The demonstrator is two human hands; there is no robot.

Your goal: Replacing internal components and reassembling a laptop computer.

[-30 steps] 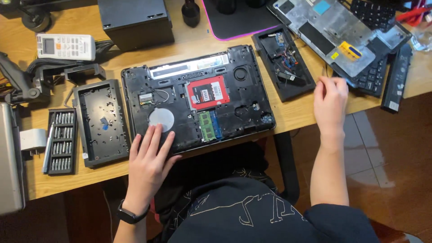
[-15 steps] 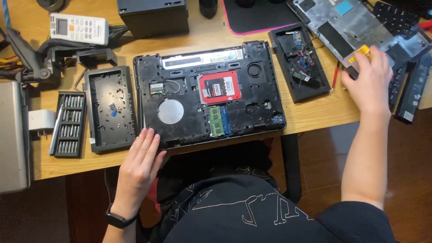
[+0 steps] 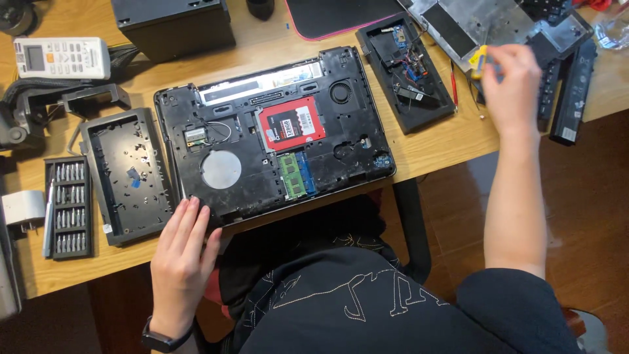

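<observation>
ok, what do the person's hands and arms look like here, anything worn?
Both forearms are bare, with no sleeves reaching them and no gloves. The left hand has a black band, likely a watch or tracker, around its wrist. The right hand shows no band or ring that I can make out; it is slightly blurred. The dark top with pale line stitching covers the torso only.

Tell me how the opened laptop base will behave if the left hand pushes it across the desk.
The laptop base looks like a stiff, flat shell, so it should probably slide rather than tip or roll. Its near edge overhangs the desk, where the left hand rests, so it may slip off. The exposed red drive and green memory sticks look fragile.
</observation>
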